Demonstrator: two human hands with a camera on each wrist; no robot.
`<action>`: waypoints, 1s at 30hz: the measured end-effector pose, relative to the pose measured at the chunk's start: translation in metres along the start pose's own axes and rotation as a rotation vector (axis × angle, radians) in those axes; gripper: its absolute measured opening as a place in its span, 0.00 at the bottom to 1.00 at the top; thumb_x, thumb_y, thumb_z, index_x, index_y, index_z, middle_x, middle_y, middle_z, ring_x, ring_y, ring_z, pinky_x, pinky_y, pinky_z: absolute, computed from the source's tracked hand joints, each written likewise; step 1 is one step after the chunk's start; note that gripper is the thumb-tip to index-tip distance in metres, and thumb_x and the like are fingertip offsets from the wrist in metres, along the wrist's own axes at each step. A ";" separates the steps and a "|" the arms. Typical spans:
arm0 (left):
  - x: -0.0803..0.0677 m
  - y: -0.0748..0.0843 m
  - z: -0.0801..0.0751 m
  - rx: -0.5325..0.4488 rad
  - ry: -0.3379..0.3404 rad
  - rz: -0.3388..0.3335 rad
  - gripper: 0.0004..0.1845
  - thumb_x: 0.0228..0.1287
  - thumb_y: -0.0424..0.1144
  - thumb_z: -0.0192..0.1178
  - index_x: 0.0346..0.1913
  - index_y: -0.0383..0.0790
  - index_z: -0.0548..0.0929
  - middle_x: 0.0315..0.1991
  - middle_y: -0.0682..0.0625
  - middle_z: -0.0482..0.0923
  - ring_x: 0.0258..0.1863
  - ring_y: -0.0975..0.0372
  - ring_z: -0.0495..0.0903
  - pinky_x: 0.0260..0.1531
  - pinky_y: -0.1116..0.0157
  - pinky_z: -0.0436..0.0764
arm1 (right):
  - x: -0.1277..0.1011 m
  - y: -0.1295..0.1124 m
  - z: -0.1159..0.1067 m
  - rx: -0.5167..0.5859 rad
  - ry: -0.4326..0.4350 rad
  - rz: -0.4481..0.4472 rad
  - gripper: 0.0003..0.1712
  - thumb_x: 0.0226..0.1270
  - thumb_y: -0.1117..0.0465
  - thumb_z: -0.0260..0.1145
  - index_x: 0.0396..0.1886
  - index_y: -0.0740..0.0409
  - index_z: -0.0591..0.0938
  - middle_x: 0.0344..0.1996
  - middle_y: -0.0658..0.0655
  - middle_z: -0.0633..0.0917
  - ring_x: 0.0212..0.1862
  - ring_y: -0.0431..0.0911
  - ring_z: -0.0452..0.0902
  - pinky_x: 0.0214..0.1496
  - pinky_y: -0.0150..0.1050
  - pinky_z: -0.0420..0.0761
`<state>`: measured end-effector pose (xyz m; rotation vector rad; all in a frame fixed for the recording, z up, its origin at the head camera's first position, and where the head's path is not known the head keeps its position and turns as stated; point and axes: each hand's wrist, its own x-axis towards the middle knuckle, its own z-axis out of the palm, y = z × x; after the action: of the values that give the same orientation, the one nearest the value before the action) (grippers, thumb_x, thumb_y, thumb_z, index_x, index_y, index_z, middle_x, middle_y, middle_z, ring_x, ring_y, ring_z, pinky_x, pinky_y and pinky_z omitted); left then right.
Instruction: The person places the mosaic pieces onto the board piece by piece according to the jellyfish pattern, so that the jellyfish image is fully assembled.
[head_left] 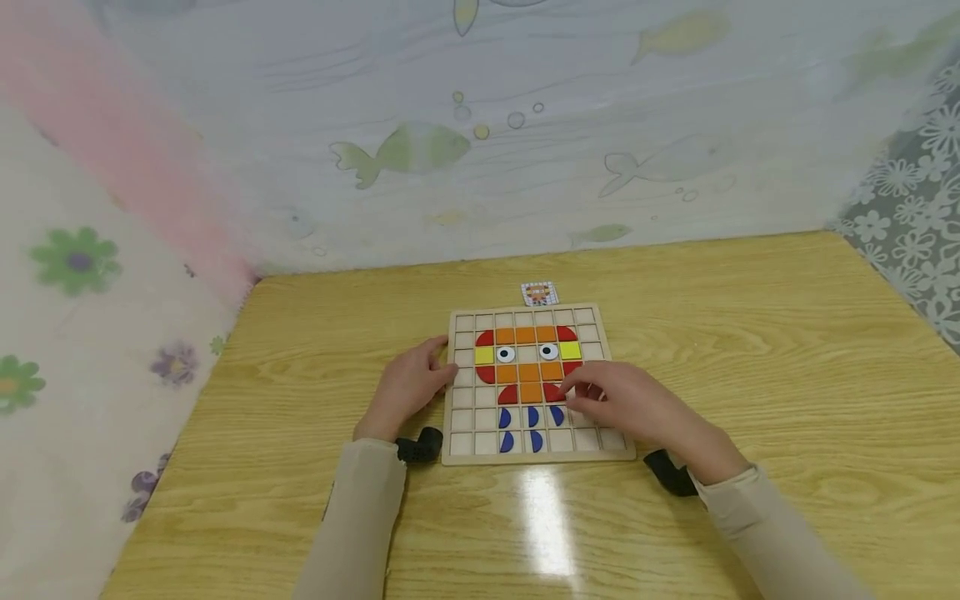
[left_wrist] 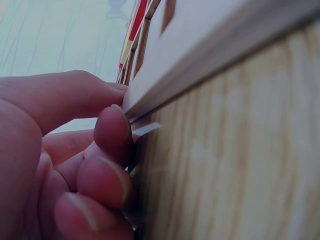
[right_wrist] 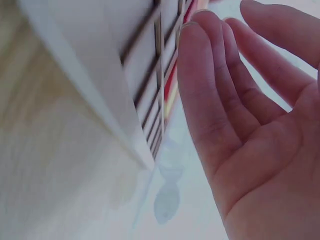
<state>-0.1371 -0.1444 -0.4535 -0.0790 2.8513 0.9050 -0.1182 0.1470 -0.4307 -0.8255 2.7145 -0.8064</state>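
A wooden grid board (head_left: 525, 458) lies on the table with coloured pieces in its squares. My left hand (head_left: 408, 387) holds its left edge, thumb on the rim and the other fingers curled beside it in the left wrist view. Over the lower right squares hovers my right hand (head_left: 626, 400), fingers extended and thumb apart, nothing between them in the right wrist view. Its fingertips are close to a red quarter-round piece (head_left: 553, 392) and a slightly turned blue half-round piece (head_left: 557, 415). Other blue half-rounds (head_left: 505, 417) lie in the lower rows. Orange squares (head_left: 530, 372) and round eye pieces (head_left: 549, 352) sit above.
Just behind the board lies a small pattern card (head_left: 539, 293). The wooden table (head_left: 337, 333) runs back to a wall (head_left: 525, 200) painted with fish. Black wrist devices (head_left: 422, 446) are at both wrists.
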 end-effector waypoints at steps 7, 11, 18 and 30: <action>0.000 -0.001 0.001 -0.018 0.009 0.007 0.30 0.59 0.49 0.55 0.65 0.50 0.63 0.22 0.53 0.74 0.16 0.60 0.71 0.17 0.65 0.69 | -0.012 0.016 -0.011 -0.024 0.000 0.017 0.10 0.61 0.54 0.60 0.40 0.48 0.80 0.28 0.42 0.76 0.32 0.38 0.70 0.37 0.37 0.71; 0.000 -0.001 0.001 -0.012 0.018 0.010 0.29 0.59 0.49 0.55 0.64 0.50 0.63 0.22 0.53 0.74 0.16 0.60 0.70 0.17 0.65 0.69 | -0.021 0.026 -0.015 -0.036 0.010 0.024 0.10 0.61 0.54 0.60 0.41 0.49 0.80 0.29 0.42 0.77 0.32 0.38 0.70 0.37 0.38 0.72; 0.000 -0.003 0.004 -0.001 0.011 0.015 0.30 0.60 0.49 0.54 0.65 0.50 0.63 0.21 0.54 0.74 0.15 0.60 0.70 0.19 0.64 0.69 | -0.039 0.039 -0.014 -0.054 -0.006 0.021 0.08 0.60 0.52 0.60 0.36 0.47 0.80 0.28 0.40 0.77 0.31 0.36 0.70 0.36 0.36 0.72; 0.000 -0.002 0.003 0.013 0.022 0.003 0.30 0.59 0.50 0.55 0.64 0.50 0.64 0.21 0.54 0.74 0.17 0.60 0.69 0.19 0.64 0.67 | -0.052 0.047 -0.016 -0.025 -0.084 -0.024 0.08 0.61 0.47 0.58 0.28 0.43 0.77 0.22 0.38 0.75 0.25 0.33 0.67 0.30 0.31 0.69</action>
<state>-0.1363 -0.1443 -0.4569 -0.0830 2.8776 0.8922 -0.1021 0.2164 -0.4425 -0.8789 2.6508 -0.7265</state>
